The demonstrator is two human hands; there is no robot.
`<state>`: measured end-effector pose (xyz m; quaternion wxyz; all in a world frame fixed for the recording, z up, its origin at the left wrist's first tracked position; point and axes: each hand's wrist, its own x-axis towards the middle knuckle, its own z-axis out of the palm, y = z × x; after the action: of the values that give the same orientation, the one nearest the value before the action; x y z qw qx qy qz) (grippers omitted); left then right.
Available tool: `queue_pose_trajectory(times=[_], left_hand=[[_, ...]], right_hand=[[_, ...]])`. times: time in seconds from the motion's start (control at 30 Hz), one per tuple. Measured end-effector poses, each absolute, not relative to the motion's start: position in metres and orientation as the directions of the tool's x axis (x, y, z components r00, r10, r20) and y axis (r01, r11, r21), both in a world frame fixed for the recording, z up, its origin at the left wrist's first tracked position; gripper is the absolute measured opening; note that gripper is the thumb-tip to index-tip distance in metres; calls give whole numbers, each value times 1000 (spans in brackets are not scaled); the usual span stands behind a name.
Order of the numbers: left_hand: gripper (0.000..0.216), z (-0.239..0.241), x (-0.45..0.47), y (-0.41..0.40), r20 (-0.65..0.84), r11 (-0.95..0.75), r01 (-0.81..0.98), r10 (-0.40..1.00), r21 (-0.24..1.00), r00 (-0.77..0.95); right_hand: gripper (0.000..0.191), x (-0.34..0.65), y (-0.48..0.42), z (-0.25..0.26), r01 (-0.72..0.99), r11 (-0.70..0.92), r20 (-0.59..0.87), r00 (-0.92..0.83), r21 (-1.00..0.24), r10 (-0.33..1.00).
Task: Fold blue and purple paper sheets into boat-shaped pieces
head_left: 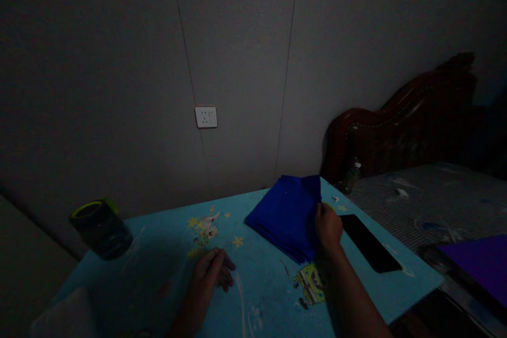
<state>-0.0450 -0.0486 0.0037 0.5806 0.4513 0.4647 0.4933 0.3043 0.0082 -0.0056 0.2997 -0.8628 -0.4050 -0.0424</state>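
Observation:
A folded blue cloth [287,211] lies on the light-blue table [166,285], several layers showing along its lower left edge. My right hand [328,224] pinches the cloth's right edge between thumb and fingers, lifting that side slightly. To the left of the cloth and apart from it, my left hand [215,269] rests low over the table. Its fingers are loosely curled but apart, and nothing shows in them.
A black phone-like slab [370,243] lies right of my right hand. A dark cup with a yellow-green rim [103,229] stands at the table's left. A bottle [351,177] is on the bed [428,200] beside the wooden headboard [396,127]. The wall carries a socket [206,116].

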Motion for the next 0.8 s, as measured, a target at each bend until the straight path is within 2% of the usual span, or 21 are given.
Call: queue_pose_trajectory(times=[0.2,0.47,0.63,0.8], left_hand=[[50,4,-45,-49,-113,130,-163,987,978,113],[50,4,-44,-50,-115,134,-181,987,974,109],[45,12,-43,-52,-79,88,-180,995,980,56],[47,11,-58,-41,25,-47,-149,988,988,-149]], right_hand=[[41,311,6,-11,728,-446,395,669,-521,629],[55,310,15,-10,634,-187,432,684,-750,588],[63,304,15,-4,485,-14,375,693,-874,616],[61,291,14,2,317,73,270,639,-945,720]])
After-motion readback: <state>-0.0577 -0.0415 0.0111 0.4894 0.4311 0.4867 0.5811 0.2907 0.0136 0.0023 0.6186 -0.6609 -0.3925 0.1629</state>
